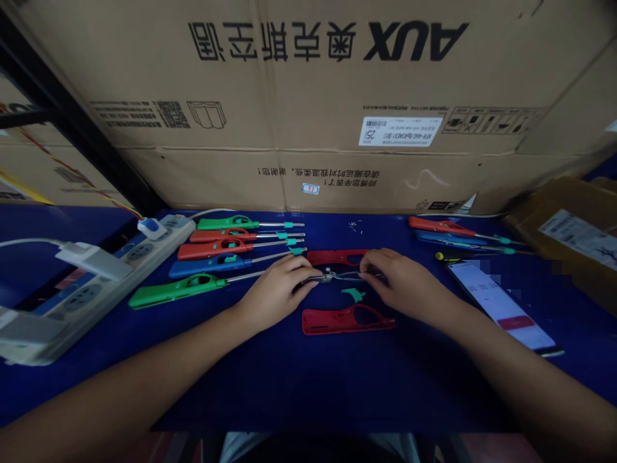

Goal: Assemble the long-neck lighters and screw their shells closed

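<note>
My left hand [277, 289] and my right hand [405, 283] meet over the blue table, both pinching a small metal and wire lighter insert [337, 276] between their fingertips. A red half shell [347, 319] of a lighter handle lies just in front of the hands. Another red half shell [335, 257] lies just behind them. A small teal trigger piece [353, 294] rests between the two shells, close to my right hand.
Several assembled long lighters [226, 247], green, red and blue, lie in a row at the left. Two more long lighters [453, 233] lie at the right, near a phone [501, 305]. A white power strip [87, 283] sits far left. Cardboard boxes [308, 103] wall off the back.
</note>
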### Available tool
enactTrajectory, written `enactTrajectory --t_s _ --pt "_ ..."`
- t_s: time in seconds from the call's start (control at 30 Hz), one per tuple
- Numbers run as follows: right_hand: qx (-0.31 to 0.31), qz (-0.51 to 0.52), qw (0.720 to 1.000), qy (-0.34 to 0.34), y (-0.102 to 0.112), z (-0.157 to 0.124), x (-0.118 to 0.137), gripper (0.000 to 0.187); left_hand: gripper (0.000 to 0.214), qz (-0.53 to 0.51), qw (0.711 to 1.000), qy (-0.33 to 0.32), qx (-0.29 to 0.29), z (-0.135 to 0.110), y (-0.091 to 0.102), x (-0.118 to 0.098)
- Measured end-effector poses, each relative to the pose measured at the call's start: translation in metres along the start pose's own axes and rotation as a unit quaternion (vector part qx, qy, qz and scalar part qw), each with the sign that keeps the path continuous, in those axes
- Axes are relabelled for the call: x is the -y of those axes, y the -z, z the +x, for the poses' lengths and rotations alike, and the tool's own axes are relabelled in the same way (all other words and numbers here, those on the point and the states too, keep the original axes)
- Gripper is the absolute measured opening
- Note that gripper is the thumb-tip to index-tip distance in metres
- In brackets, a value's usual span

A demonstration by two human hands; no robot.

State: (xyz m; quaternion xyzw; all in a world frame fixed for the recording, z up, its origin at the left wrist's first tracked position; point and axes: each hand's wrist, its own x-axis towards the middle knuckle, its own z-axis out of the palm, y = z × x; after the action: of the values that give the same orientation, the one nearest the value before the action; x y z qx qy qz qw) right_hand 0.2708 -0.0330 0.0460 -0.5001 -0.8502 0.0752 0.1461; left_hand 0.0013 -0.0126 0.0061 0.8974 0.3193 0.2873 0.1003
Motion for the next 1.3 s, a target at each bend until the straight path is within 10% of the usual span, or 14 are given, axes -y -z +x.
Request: enactTrajectory --t_s 0.57,1.0,1.3 --pt "-0.017 0.057 0.995 0.078 -0.009 0.000 -0.004 0.012 0.021 -0.063 0.996 0.000 -0.066 0.000 -0.002 -0.006" --pt "-0.106 0.161 0.981 0.002 -0.008 0.006 0.003 0.011 0.024 -0.088 0.996 -0.017 0.011 0.001 -0.001 -0.010" --pt "0.008 0.124 0.983 0.137 -0.002 0.004 -0.008 0.009 0.024 -0.042 0.999 0.001 -0.005 0.000 -0.002 -0.004"
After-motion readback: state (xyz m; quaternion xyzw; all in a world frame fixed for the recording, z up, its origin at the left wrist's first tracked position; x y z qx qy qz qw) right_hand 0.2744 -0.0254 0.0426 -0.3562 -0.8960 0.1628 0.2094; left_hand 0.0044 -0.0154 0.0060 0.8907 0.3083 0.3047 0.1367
